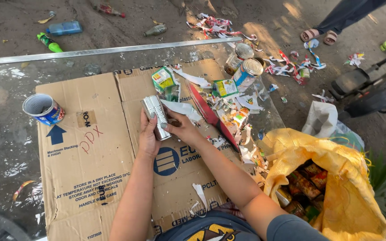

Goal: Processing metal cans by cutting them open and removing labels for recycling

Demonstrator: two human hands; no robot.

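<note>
Two bare hands met around a bare silver tin can held just above the flattened cardboard sheet, which served as the work surface on a glass-topped table. Nearest the body, scraps of torn white label lay on the cardboard's near edge. The left hand cupped the can from below and behind, its fingers curled closed around the lower part of the can's ribbed wall. The right hand pressed against the can's right side, fingers bent and closed on it, though whether they pinched a bit of label could not be told. To the right of the cardboard, off the table, a yellow sack stood open with labelled cans packed inside, and a white plastic bag sat just beyond it. A heap of torn paper labels covered the cardboard's right edge, beside a red strip. At the cardboard's left edge stood an open blue-labelled can. Past the cardboard's far right corner, two stripped cans lay at the table's far edge. Beyond the table, on the dirt ground, lay a green bottle and a blue bottle, and another person's sandalled feet showed farthest off.
</note>
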